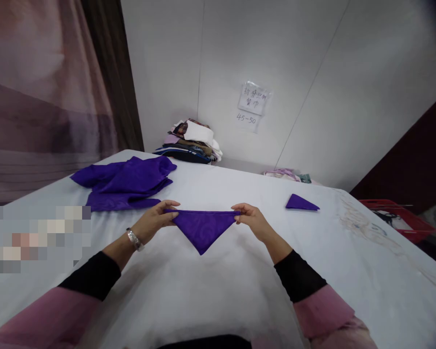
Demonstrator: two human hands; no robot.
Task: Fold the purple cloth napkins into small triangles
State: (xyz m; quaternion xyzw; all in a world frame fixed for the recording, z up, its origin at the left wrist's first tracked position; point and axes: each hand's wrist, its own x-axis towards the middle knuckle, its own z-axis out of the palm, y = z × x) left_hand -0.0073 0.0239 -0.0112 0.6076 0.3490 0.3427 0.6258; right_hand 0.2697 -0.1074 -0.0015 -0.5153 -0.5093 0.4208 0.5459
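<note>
My left hand (155, 219) and right hand (252, 220), apart, pinch a purple fabric triangle (202, 229), likely tautening its side nearest the far edge of the white-clothed table (218, 186).

A pile of folded clothes (189, 147) – a white piece (199, 132) on top – lies by the pale wall (276, 53), below and left of a handwritten sign (253, 101). A pinkish curtain (39, 97) hangs at left; at right, a red basket (417, 235) stands beside the white tablecloth (370, 281).
</note>
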